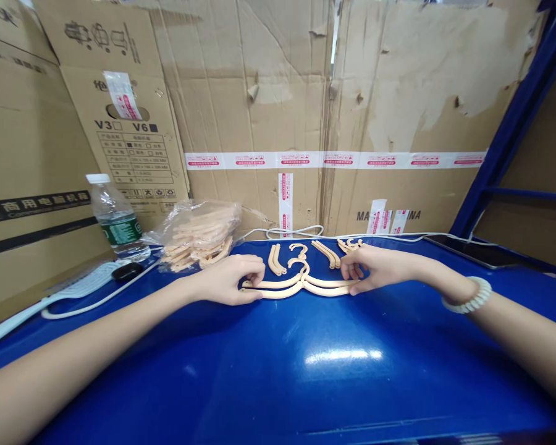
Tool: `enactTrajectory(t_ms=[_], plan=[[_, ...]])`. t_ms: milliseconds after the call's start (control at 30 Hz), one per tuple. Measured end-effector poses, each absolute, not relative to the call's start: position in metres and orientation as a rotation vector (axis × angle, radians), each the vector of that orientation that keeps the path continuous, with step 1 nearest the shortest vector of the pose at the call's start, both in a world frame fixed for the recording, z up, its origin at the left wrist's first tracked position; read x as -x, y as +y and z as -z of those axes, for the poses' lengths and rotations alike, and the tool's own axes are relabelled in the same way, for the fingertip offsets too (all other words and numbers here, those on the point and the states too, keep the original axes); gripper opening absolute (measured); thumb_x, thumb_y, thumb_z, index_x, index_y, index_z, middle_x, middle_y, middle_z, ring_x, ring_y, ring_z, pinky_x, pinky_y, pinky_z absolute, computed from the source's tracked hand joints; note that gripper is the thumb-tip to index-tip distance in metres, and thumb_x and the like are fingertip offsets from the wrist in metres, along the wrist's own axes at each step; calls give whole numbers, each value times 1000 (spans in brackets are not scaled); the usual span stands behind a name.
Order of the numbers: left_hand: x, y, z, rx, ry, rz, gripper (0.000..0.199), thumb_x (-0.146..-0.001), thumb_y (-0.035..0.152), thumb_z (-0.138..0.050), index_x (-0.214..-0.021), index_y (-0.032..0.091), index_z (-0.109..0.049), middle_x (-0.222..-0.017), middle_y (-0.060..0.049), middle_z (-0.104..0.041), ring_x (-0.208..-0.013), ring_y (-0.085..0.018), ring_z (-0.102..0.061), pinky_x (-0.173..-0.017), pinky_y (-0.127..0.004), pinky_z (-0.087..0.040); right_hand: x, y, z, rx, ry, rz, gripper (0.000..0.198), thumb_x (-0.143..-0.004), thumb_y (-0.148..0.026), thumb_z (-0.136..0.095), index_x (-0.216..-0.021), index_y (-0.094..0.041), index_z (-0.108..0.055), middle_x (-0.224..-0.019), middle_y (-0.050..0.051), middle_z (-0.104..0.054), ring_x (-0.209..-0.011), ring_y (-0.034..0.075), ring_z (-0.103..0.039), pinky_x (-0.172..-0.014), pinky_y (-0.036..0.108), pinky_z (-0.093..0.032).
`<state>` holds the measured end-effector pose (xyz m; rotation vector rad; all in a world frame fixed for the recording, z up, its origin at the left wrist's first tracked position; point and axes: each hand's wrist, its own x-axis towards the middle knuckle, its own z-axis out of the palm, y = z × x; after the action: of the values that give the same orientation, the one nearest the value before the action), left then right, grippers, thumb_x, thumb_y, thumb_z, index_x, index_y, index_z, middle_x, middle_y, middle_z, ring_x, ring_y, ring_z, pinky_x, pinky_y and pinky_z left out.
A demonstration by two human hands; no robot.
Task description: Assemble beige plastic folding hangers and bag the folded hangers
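Two beige plastic coat hangers point(278, 294) lie close together on the blue table, their hooks pointing away from me. My left hand point(234, 278) is closed around their left ends, thumb along the near side. At the right ends, my right hand point(375, 269) grips with thumb and curled fingers; its fingertips partly hide the arms there. Just beyond sit loose hanger arms point(277, 259) on the left and more arms point(327, 254) on the right. A loose hook point(298, 250) lies between them. Further hooks point(349, 245) are partly covered by my right hand.
A clear plastic bag point(204, 228) of beige hanger parts stands behind my left hand. Left of it are a water bottle point(115, 219), a black object point(126, 272) and a white rack-like item point(81, 284). A white cable point(301, 232) and a dark tablet point(472, 250) lie along the cardboard wall point(259, 111).
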<state>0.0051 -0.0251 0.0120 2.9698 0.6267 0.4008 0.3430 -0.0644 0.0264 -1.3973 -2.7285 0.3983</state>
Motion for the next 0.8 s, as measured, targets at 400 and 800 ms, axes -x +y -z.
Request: enactTrajectory(t_ms=[400,800], plan=[[-9,-19,4,-2916,528,-462,15,-82,28,-58,-91,17,-61,-82,-2,-59,-72,-15,-54,-66,-25,-41,-342,-66,-25,1497,-2751,-328,19,-73,-34,-67,-79,-16,-66,-71,3,-64,-63,15,-56,-58,26,-39],[-10,-18,15,-2890,513,-569,9,-80,25,-57,-82,17,-55,-71,1,-51,-65,-13,-47,-62,-23,-35,-339,-67,-25,1542,-2750,-364,19,-73,-33,-66,-78,-16,-63,-72,3,-63,-63,15,-56,-58,25,-39]])
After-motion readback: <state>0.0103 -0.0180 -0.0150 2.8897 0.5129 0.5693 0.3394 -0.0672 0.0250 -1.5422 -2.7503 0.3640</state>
